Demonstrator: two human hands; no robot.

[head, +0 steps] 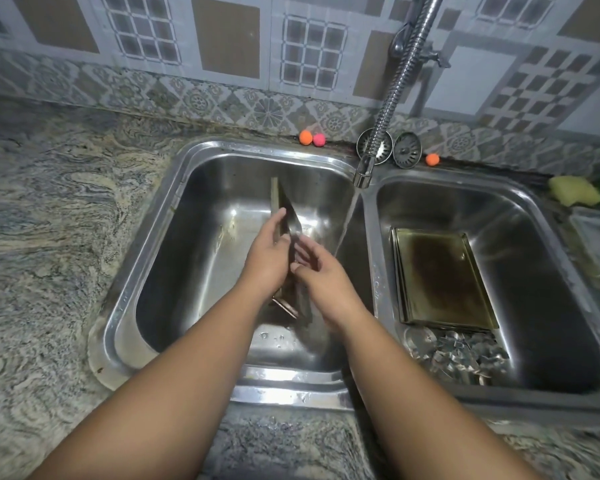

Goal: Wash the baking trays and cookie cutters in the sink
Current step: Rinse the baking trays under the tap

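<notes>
A baking tray (284,206) stands on edge in the left sink basin (174,271). My left hand (269,254) grips it from the left side. My right hand (321,275) lies flat against its right face, fingers spread. Water runs from the faucet (362,178) down past the tray's right side. In the right basin (551,265) a stack of stained baking trays (440,278) lies flat, and several metal cookie cutters (461,355) are heaped in front of it.
A flexible metal hose (400,77) leads up to the wall. Two sink strainers (407,148) and small orange and pink balls (312,137) sit on the back ledge. A yellow sponge (574,190) lies at the far right. Granite counter (49,237) surrounds the sink.
</notes>
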